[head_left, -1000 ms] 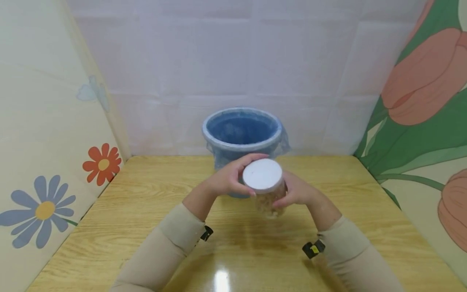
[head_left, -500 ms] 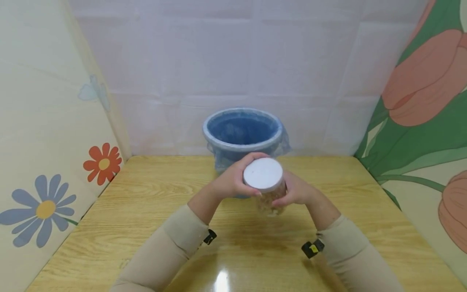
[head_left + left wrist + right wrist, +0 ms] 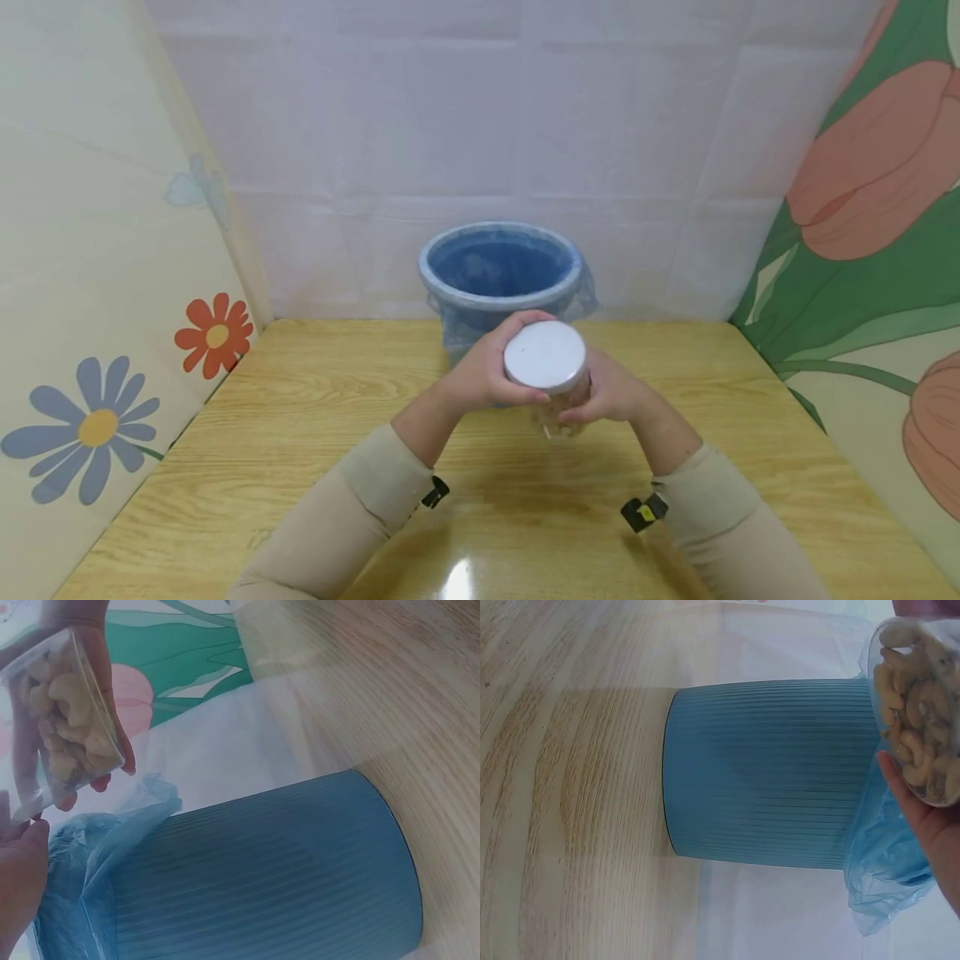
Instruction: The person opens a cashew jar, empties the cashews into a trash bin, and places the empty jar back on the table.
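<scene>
Hands both engaged: left hand grips the white lid, right hand holds the body of a jar of cashews, raised above the desk. Desk surface wood-grained, glare at near edge. Behind the jar, a bag-lined blue bin stands before creased white sheeting; flowered panels flank both sides.

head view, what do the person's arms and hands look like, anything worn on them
Both the left hand and right hand are ungloved. The left sleeve and right sleeve are plain beige, with wide cuffs. A small black fitting shows at the left cuff; the black fitting with a yellow patch is at the right cuff.
</scene>
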Demonstrator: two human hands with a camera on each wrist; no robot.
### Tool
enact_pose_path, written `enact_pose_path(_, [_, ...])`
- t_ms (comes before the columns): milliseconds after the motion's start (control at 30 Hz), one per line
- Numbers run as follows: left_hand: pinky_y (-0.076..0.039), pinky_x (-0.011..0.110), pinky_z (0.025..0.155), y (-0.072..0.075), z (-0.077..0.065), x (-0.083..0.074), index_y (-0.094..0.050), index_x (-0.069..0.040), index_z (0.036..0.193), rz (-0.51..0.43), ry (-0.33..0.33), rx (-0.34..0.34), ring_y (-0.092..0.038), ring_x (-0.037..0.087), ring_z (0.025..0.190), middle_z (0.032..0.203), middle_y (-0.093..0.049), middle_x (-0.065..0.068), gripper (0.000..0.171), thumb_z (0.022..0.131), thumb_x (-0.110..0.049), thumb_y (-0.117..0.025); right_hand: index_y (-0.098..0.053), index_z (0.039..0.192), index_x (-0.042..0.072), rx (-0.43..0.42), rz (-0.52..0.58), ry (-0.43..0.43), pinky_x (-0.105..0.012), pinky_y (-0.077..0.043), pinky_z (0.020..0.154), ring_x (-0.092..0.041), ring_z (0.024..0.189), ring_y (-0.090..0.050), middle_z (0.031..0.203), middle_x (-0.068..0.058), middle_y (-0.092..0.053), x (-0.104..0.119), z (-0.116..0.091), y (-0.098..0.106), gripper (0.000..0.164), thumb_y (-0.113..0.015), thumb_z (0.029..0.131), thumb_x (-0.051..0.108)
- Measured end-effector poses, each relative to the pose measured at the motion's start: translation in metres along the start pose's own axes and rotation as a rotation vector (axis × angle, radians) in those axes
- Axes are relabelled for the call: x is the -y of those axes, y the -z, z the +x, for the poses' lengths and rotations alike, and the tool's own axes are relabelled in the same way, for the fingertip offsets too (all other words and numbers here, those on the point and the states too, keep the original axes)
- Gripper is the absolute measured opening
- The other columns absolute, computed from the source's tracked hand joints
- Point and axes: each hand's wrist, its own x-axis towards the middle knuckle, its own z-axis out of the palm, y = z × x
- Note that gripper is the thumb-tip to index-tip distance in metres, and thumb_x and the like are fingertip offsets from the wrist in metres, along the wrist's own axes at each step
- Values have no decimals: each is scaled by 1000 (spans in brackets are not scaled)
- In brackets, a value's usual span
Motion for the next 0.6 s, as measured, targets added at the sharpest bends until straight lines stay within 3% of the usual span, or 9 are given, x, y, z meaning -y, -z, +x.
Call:
enact_pose_path(100, [-39,38,97,-2,0,-2,-41,-13,131,22,34,-30,-50,20,111,124,-52,6,86,57,-11,-85,-38,125,-3,-22,-15,-4,-37,-40,95,-23,105,-48,115,-13,-50,1,0,-1,78,-78,59,4])
enact_pose_path(267, [-41,37,94,-8,-1,-3,-41,-19,131,122,126,-140,-52,17,108,123,-53,1,86,57,-18,-86,-43,122,-1,-90,-71,-49,-36,-42,93,-22,103,-51,113,-12,-54,0,1,-1,72,-79,60,5])
enact_pose_path(367, [-42,37,93,-10,-1,-3,-41,-19,131,149,137,-184,-53,17,107,122,-54,1,86,57,-19,-86,-42,123,-2,-108,-80,-79,-38,-40,95,-23,105,-50,114,-13,-54,3,2,-2,73,-80,60,4])
enact_pose_path(533, [-41,37,94,-10,-1,-3,-39,-19,132,153,134,-182,-52,17,109,123,-53,1,89,57,-18,-86,-35,130,0,-99,-76,-86,-44,-36,98,-26,111,-46,122,-14,-48,5,3,0,84,-80,60,4])
enact_pose_path(600, [-40,37,96,-8,-1,-4,-37,-18,135,111,121,-156,-50,18,111,126,-51,2,90,59,-15,-85,-33,133,3,-90,-66,-79,-47,-35,98,-27,113,-44,124,-13,-46,3,3,3,88,-81,60,6])
